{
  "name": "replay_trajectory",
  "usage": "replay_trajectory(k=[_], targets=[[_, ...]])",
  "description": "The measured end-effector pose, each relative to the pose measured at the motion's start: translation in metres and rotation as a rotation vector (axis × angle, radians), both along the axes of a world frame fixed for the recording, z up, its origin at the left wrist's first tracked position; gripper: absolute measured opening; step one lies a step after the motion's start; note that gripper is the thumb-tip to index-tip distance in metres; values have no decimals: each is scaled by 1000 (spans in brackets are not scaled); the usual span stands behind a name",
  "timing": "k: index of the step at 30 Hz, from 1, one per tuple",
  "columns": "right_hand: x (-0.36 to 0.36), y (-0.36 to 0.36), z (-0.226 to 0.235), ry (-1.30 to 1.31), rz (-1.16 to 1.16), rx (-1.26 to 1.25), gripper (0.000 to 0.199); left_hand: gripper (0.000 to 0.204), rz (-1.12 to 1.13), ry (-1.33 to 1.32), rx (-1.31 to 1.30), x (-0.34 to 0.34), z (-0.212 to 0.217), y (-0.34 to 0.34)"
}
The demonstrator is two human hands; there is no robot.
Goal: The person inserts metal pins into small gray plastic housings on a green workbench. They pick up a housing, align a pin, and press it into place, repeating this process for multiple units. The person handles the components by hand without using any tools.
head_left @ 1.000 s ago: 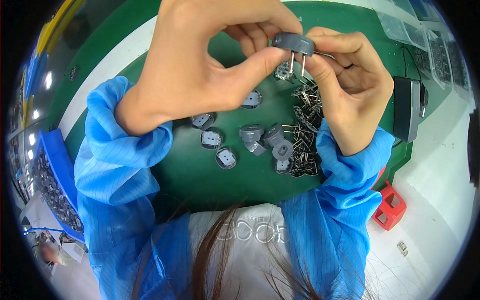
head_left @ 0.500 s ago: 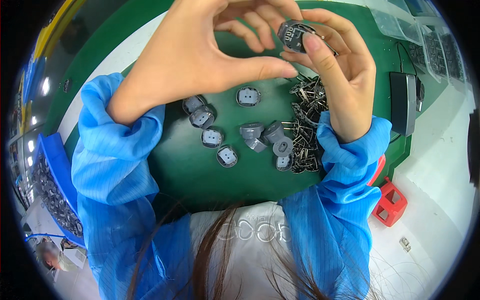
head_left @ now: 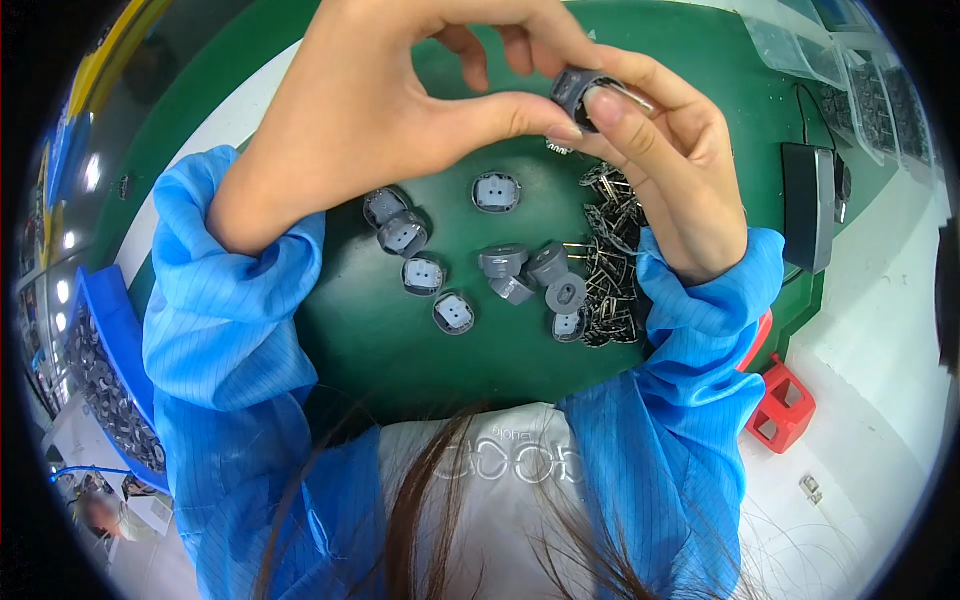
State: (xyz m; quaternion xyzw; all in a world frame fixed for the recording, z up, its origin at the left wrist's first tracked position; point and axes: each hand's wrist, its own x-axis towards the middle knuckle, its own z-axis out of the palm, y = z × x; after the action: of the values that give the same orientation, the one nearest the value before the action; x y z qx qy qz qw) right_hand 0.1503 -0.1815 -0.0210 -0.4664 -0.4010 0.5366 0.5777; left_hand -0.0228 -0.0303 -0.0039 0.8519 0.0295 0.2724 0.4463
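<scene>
My right hand [head_left: 665,150] pinches a dark grey plug housing [head_left: 570,90] with metal pins jutting out to the right. Around that housing's left side close the thumb and forefinger of my left hand [head_left: 400,110]; its other fingers are curled behind. Below the hands lie several grey round housings with light grey inner faces, among them one standing apart [head_left: 497,192] and one nearer me [head_left: 454,313]. A cluster of grey plug pieces [head_left: 503,262] sits to their right. Beside it is a heap of dark parts with metal pins [head_left: 610,290], partly behind my right forearm.
The green table [head_left: 400,360] carries these parts. A blue bin [head_left: 120,330] full of small dark parts stands at the left. To the right are a black box-shaped device [head_left: 806,207] with a cable, clear bins [head_left: 870,95] and a red stool [head_left: 780,405].
The housing has turned in my right hand, so its side now shows instead of its marked inner face. My left thumb and forefinger have closed in on it.
</scene>
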Motion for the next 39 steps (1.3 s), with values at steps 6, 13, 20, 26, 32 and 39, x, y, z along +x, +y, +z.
replay_trajectory(k=[6, 13, 20, 26, 32, 39], targets=[[7, -3, -9, 117, 36, -40, 36, 36, -32, -76, 91, 6, 10, -3], [-5, -1, -4, -35, 5, -12, 37, 33, -44, -145, 435, -2, -24, 12], [-10, -6, -8, 130, 67, -19, 38, 38, -123, 52, 370, -3, 18, -8], [-12, -1, -12, -16, 6, -6, 34, 37, -244, -64, 417, 2, -9, 14], [3, 2, -4, -786, -345, 83, 29, 40, -1, 66, 302, -6, 2, 25], [15, 0, -10, -1095, -130, 153, 45, 40, 57, 153, 44, -13, -10, 55]])
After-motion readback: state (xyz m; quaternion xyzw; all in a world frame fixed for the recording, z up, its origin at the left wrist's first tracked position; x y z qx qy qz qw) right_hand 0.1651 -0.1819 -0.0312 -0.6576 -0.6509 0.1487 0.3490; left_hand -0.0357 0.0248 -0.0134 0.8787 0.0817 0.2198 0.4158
